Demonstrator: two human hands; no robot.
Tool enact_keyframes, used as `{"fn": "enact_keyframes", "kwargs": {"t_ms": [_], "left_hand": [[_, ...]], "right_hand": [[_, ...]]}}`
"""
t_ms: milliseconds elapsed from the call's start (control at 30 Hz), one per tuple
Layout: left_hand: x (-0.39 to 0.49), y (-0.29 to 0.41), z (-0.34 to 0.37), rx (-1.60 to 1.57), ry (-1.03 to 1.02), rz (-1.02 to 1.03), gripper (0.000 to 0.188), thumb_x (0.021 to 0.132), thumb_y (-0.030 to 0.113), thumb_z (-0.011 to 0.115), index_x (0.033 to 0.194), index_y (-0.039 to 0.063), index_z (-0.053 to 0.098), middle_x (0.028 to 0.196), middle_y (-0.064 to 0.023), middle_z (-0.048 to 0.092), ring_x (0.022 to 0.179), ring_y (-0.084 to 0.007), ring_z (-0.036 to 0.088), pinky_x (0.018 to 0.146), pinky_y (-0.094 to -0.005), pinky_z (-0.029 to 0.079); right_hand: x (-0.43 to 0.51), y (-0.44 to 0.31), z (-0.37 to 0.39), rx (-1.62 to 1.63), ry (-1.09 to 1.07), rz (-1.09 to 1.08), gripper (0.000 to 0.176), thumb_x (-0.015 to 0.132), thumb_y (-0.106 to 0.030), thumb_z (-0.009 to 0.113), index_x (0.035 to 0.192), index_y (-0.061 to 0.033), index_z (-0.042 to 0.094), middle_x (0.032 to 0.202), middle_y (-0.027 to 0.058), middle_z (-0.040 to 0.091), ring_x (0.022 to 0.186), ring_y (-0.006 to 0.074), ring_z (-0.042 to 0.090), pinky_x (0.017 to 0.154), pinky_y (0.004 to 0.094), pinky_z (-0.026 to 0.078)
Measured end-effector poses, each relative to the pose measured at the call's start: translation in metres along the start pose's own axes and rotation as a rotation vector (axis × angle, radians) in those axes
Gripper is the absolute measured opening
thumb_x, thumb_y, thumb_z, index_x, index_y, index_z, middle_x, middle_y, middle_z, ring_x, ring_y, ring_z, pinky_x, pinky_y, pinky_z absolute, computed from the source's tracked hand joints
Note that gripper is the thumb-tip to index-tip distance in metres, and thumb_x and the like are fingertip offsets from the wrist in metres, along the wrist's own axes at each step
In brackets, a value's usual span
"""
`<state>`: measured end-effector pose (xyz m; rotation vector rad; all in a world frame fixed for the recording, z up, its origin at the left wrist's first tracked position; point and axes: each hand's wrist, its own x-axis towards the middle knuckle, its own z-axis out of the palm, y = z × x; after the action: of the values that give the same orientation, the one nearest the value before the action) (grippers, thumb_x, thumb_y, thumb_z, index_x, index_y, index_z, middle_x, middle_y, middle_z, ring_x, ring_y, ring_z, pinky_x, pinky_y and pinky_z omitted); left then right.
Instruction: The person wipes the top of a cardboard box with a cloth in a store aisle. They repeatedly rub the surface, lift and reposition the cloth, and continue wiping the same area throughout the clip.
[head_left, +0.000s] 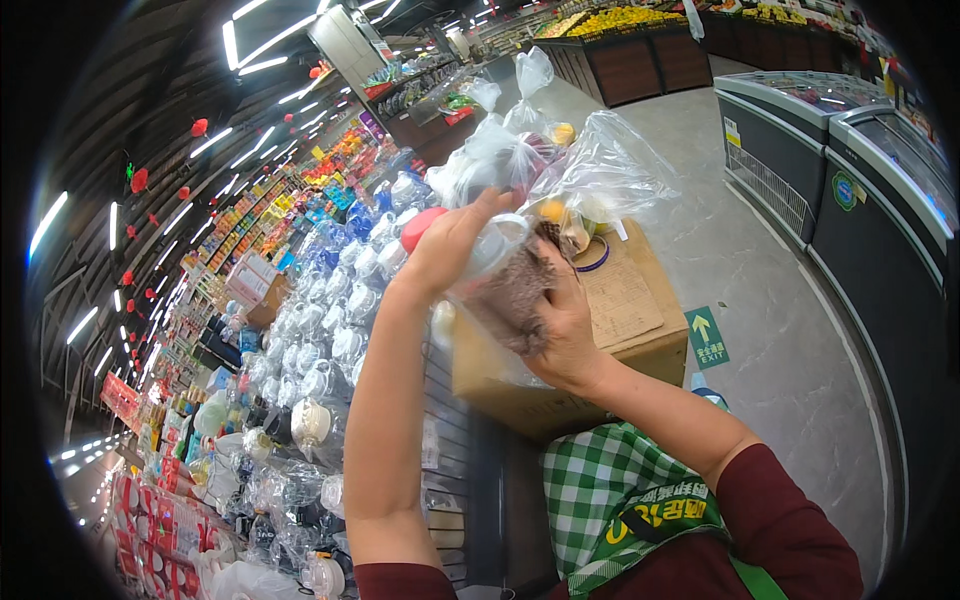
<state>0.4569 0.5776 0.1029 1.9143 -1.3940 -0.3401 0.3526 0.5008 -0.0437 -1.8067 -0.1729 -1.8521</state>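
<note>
My left hand (454, 244) is closed around a clear plastic bottle or jug (491, 251) with a red lid (421, 227). The bottle is tilted and slightly blurred. A brown fluffy cloth (502, 296) lies against its side, gripped by my right hand (564, 319). Part of the bottle is hidden behind the cloth and my fingers. Below and beyond my hands is a cardboard box (660, 292) with a flat cardboard piece (619, 300) on top. A purple-edged ring (596, 259) rests there, beside my right hand.
Knotted clear plastic bags (487, 154) with produce sit behind my hands on the box side. To the left, a wire-sided shelf holds many plastic-wrapped bottles (322, 360). Chest freezers (780, 161) line the right. A green exit sign (706, 337) marks the grey floor (780, 390).
</note>
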Motion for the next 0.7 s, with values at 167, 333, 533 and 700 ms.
{"fn": "enact_keyframes", "kwargs": {"t_ms": [167,333,533,700], "left_hand": [[0.004,-0.003,-0.007,-0.010,-0.054,-0.032,0.066,0.105,0.059,0.038,0.139,0.007,0.063,0.146,-0.0158,0.056,0.139,-0.0253,0.046,0.119,-0.0356,0.028],[0.009,-0.010,-0.009,0.082,-0.088,0.086,0.057,0.105,0.050,0.043,0.135,0.006,0.066,0.141,-0.0151,0.061,0.138,-0.0250,0.048,0.118,-0.0358,0.029],[0.020,-0.029,-0.018,-0.030,-0.032,-0.074,0.058,0.103,0.049,0.050,0.132,0.002,0.067,0.129,-0.0106,0.068,0.117,-0.0177,0.060,0.107,-0.0314,0.042],[0.030,-0.031,-0.015,0.058,0.083,-0.169,0.062,0.103,0.053,0.050,0.127,-0.001,0.068,0.125,-0.0122,0.069,0.114,-0.0175,0.062,0.103,-0.0309,0.044]], "right_hand": [[-0.010,0.006,-0.003,-0.164,-0.096,-0.169,0.030,0.069,-0.022,0.081,0.091,-0.0044,0.072,0.141,0.0299,0.045,0.123,0.0532,0.050,0.097,0.0588,0.043],[-0.056,0.007,-0.024,-0.211,-0.298,-0.169,0.023,0.067,-0.021,0.080,0.086,-0.0130,0.070,0.141,0.0297,0.044,0.120,0.0556,0.050,0.096,0.0562,0.046],[-0.113,0.000,-0.075,-0.306,-0.542,-0.141,0.023,0.074,-0.017,0.074,0.096,-0.0116,0.070,0.137,0.0288,0.047,0.119,0.0492,0.053,0.096,0.0533,0.048],[-0.086,0.002,-0.069,-0.027,-0.351,0.113,0.033,0.068,-0.004,0.075,0.100,-0.0001,0.065,0.145,0.0309,0.044,0.125,0.0520,0.051,0.105,0.0561,0.043]]}}
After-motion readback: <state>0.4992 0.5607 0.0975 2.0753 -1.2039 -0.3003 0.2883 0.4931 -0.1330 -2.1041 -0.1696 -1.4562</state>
